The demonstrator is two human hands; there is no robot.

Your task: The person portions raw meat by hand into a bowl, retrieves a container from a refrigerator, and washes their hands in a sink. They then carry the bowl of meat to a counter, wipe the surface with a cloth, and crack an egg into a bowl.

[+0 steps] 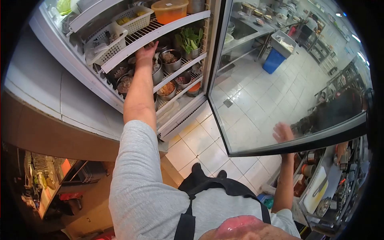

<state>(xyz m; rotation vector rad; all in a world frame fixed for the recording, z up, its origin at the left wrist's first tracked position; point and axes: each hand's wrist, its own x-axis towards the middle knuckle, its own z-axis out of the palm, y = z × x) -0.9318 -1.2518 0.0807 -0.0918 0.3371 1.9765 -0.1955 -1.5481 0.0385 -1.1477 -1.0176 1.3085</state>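
My left hand (147, 53) reaches into the fridge at the upper middle, just below a shelf's white front edge (156, 40). Its fingers look apart, with nothing visible in them; the tips are partly hidden in shadow. Around it stand metal pots of food, among them a pot with brownish pieces (171, 59) and leafy greens (189, 39). Through the glass door (256, 104), my right hand (283, 133) shows with spread fingers near the door's lower frame. It holds nothing.
White baskets (105, 43) and an orange-filled tub (169, 11) fill the shelf above. More metal pots (167, 90) stand lower. A tiled counter (76, 100) borders the fridge. Beyond the glass appear a blue bin (274, 61) and sink. A cutting board (316, 190) with a knife lies at right.
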